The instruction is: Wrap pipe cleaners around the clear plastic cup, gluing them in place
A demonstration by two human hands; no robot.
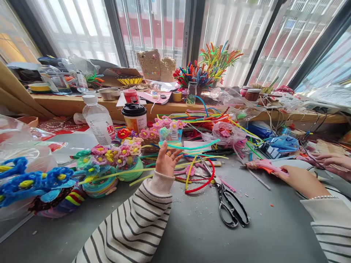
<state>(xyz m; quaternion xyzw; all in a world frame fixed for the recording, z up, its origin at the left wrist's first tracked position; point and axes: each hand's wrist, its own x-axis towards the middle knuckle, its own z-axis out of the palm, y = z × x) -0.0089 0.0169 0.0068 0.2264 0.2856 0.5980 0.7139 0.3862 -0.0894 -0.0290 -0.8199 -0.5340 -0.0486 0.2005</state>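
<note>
My left hand (166, 163) is raised above the middle of the table, fingers apart, with a ring on one finger and no object clearly gripped. Just beyond its fingertips are a teal pipe cleaner (197, 147) and a small clear cup (171, 136). At the right, my right hand (300, 180) is wrapped around a pink hot glue gun (260, 164) with an orange trigger, its nozzle pointing left. Between the hands lie black-handled scissors (233, 210) and a bent red pipe cleaner (203, 188). My right palm's inner side is hidden.
Another person's hand (336, 160) reaches in at the far right. Pipe-cleaner flowers in pots (130, 170) crowd the left, near a water bottle (98, 122) and a lidded paper cup (135, 118). Loose pipe cleaners (208, 117) lie behind, below a cluttered window ledge (164, 107).
</note>
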